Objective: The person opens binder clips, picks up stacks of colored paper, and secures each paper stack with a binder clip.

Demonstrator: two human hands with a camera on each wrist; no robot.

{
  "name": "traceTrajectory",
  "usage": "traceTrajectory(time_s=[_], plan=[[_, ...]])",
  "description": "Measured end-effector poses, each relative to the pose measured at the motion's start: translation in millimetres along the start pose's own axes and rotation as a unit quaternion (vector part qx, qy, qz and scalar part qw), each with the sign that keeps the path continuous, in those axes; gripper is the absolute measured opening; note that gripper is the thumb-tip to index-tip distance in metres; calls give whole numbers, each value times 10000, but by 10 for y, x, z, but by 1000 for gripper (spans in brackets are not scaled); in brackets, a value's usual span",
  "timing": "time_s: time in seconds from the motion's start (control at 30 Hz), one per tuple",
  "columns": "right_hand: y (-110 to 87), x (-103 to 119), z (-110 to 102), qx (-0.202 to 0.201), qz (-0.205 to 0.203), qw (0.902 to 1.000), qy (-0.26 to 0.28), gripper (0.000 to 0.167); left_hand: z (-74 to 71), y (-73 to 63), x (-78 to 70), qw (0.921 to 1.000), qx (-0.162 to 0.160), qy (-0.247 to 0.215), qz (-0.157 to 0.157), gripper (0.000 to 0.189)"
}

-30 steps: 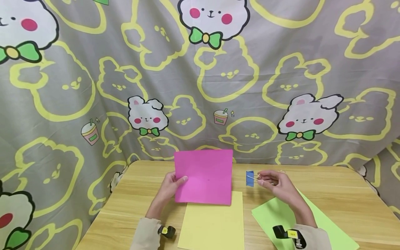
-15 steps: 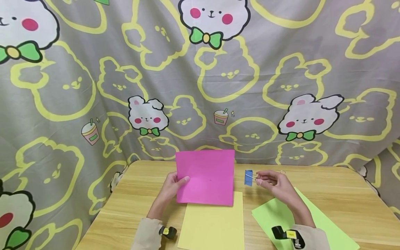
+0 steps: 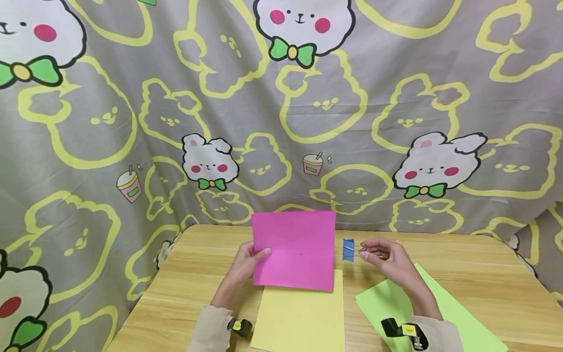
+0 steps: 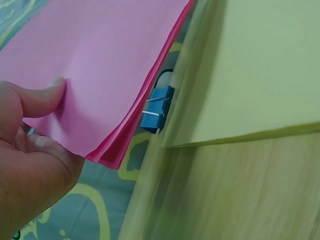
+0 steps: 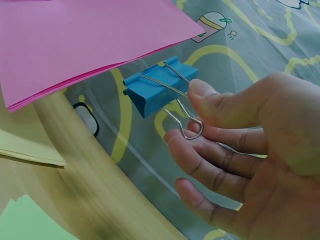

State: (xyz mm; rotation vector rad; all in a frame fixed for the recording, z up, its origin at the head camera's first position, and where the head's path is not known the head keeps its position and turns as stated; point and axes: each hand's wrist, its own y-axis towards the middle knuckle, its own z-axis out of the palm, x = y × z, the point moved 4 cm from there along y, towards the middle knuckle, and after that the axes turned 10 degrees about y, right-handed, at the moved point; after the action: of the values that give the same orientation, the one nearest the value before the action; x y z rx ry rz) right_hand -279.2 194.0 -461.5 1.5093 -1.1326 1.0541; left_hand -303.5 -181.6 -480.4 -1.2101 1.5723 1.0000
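Note:
My left hand (image 3: 246, 264) grips a stack of pink paper (image 3: 294, 249) by its left edge, thumb on the front face. The sheets stand tilted up above the table, their loose edges slightly fanned in the left wrist view. Just right of the stack, my right hand (image 3: 391, 259) holds a blue binder clip (image 3: 348, 250) by its silver wire handles. In the right wrist view the thumb lies on the upper handle, and the lower handle (image 5: 192, 131) meets the fingers. A short gap separates the clip from the pink paper's right edge.
Yellow paper (image 3: 301, 318) lies on the wooden table (image 3: 176, 283), partly under the raised pink stack. Green paper (image 3: 466, 313) lies at an angle beneath my right forearm. A patterned grey curtain (image 3: 264, 112) hangs behind the table.
My left hand has carried the pink stack a little to the right. The binder clip has shifted slightly left and turned a little, so the gap between them has narrowed.

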Motion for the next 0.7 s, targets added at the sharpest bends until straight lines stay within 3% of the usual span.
traceTrajectory(time_s=[0.2,0.7], plan=[[4,-19,10,41,4,9999,103,34,47,20,25,9999,134,-92,56,25],[-1,-19,34,120,32,9995,283,32,144,-3,-11,9997,130,-205,-46,22]])
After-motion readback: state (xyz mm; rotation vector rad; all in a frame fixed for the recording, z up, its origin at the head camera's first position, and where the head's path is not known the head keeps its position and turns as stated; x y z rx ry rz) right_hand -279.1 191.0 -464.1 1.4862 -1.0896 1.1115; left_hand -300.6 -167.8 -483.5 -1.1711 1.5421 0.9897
